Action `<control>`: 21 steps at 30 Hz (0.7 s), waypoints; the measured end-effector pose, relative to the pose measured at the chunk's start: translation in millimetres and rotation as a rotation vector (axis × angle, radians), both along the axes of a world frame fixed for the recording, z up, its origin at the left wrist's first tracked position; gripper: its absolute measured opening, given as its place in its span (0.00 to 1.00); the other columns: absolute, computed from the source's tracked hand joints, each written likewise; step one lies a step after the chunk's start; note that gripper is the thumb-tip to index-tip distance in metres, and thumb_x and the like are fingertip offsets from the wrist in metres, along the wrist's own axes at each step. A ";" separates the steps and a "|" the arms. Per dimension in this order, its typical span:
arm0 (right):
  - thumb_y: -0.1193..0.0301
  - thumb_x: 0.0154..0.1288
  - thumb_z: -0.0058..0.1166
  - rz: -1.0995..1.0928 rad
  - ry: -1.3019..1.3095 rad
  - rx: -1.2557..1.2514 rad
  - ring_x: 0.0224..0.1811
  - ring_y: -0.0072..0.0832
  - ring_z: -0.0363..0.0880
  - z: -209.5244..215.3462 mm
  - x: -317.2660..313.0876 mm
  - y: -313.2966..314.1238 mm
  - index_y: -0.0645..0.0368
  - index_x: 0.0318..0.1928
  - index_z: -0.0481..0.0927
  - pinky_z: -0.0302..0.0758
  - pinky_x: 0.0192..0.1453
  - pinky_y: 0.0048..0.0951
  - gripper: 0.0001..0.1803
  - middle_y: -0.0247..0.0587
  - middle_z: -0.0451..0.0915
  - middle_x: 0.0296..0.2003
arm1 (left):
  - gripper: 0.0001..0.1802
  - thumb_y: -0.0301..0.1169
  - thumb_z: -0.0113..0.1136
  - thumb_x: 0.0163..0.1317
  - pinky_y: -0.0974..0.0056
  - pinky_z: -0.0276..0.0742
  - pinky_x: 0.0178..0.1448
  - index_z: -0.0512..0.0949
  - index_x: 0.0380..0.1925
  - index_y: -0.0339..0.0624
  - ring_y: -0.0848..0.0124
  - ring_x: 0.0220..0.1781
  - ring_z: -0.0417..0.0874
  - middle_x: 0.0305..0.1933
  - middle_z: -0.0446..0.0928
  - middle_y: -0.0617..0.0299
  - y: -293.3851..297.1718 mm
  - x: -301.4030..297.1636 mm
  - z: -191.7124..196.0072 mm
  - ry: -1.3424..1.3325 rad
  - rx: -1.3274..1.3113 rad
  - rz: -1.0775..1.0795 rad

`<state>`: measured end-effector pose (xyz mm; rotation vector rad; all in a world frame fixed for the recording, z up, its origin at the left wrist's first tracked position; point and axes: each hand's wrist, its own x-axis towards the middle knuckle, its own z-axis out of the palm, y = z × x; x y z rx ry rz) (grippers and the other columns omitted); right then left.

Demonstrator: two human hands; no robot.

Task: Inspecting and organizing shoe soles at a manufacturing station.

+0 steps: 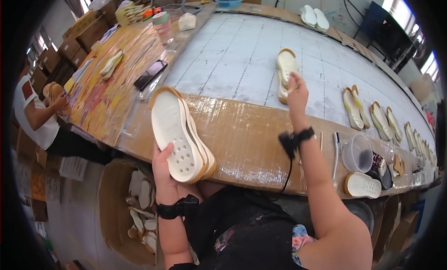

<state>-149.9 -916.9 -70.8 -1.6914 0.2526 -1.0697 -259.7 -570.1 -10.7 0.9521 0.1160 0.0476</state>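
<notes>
Two cream shoe soles with tan rims and round holes are stacked in my left hand, held tilted above the table's near edge. My thumb lies on the upper sole and my fingers are behind the stack. My right hand reaches over the white tabletop, its fingers bent together at the right edge of another stacked pair of cream and tan soles. What sits between those fingers, if anything, is too small to make out.
More soles stand in a row along the right. Near the front edge are a clear tub, a white-handled brush and a loose sole. A phone lies left. A carton of soles stands below; a co-worker is at far left.
</notes>
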 end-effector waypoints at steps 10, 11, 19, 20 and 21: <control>0.66 0.50 0.46 0.128 0.519 0.392 0.37 0.42 0.75 -64.3 76.5 -97.5 0.73 0.44 0.69 0.71 0.38 0.34 0.23 0.57 0.74 0.39 | 0.23 0.24 0.46 0.56 0.62 0.71 0.50 0.59 0.54 0.33 0.63 0.46 0.75 0.49 0.70 0.52 19.3 14.8 -11.8 0.100 0.155 -0.168; 0.69 0.50 0.43 0.141 0.421 0.577 0.36 0.42 0.75 -53.4 70.1 -81.0 0.74 0.42 0.70 0.71 0.36 0.35 0.21 0.55 0.74 0.38 | 0.23 0.24 0.46 0.57 0.63 0.71 0.50 0.59 0.54 0.33 0.64 0.46 0.75 0.49 0.70 0.52 23.3 15.1 -14.1 0.095 0.176 -0.161; 0.73 0.50 0.49 -0.109 0.338 0.652 0.51 0.38 0.67 -38.6 44.7 3.4 0.67 0.54 0.56 0.65 0.51 0.32 0.30 0.52 0.65 0.49 | 0.23 0.21 0.45 0.56 0.66 0.70 0.48 0.58 0.54 0.32 0.68 0.44 0.75 0.47 0.70 0.55 24.2 30.1 -16.1 -0.017 0.335 -0.185; 0.75 0.48 0.50 -0.126 0.315 0.638 0.50 0.39 0.67 -43.8 54.5 1.5 0.66 0.54 0.57 0.65 0.51 0.32 0.31 0.50 0.66 0.48 | 0.22 0.21 0.45 0.56 0.68 0.70 0.47 0.60 0.52 0.30 0.71 0.42 0.74 0.45 0.70 0.56 22.2 30.6 -14.0 -0.036 0.385 -0.176; 0.75 0.48 0.50 -0.125 0.308 0.644 0.50 0.39 0.67 -47.2 60.7 -2.9 0.66 0.54 0.57 0.65 0.51 0.32 0.31 0.50 0.66 0.48 | 0.22 0.21 0.45 0.56 0.68 0.70 0.47 0.60 0.52 0.30 0.71 0.42 0.74 0.45 0.70 0.56 18.4 28.2 -10.6 -0.043 0.392 -0.176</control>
